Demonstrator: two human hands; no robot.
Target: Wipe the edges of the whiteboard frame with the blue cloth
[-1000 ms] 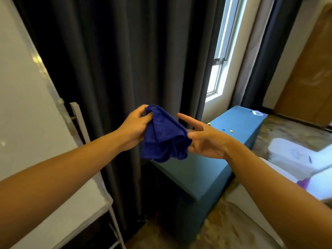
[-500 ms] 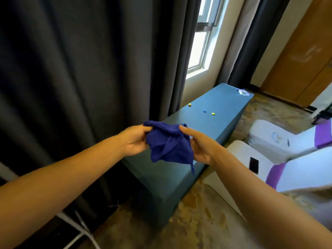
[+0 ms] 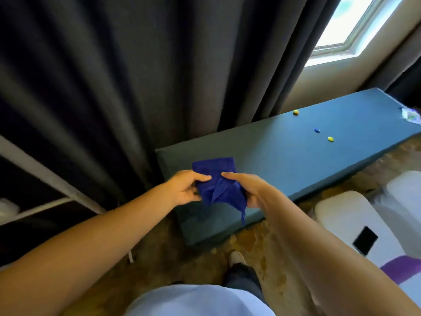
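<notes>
Both hands hold the crumpled blue cloth (image 3: 218, 185) in mid-air, above the near end of a teal bench. My left hand (image 3: 185, 188) pinches the cloth's left side with thumb and fingers. My right hand (image 3: 247, 188) grips its right side, and a corner of cloth hangs down below that hand. The whiteboard surface is out of view; only white legs of its stand (image 3: 43, 176) show at the left edge, in front of the dark curtain.
A long teal bench (image 3: 296, 156) runs toward the window (image 3: 355, 26), with small yellow and blue pieces and a packet on it. Dark curtains (image 3: 114, 76) hang behind. White chairs with purple bands (image 3: 355, 222), one bearing a black phone, stand at right. My shoe (image 3: 237, 258) is on the patterned floor.
The view has tilted down and swung right, so the whiteboard left the frame. My right hand closed onto the cloth, and both hands now hold it lower, over the bench.
</notes>
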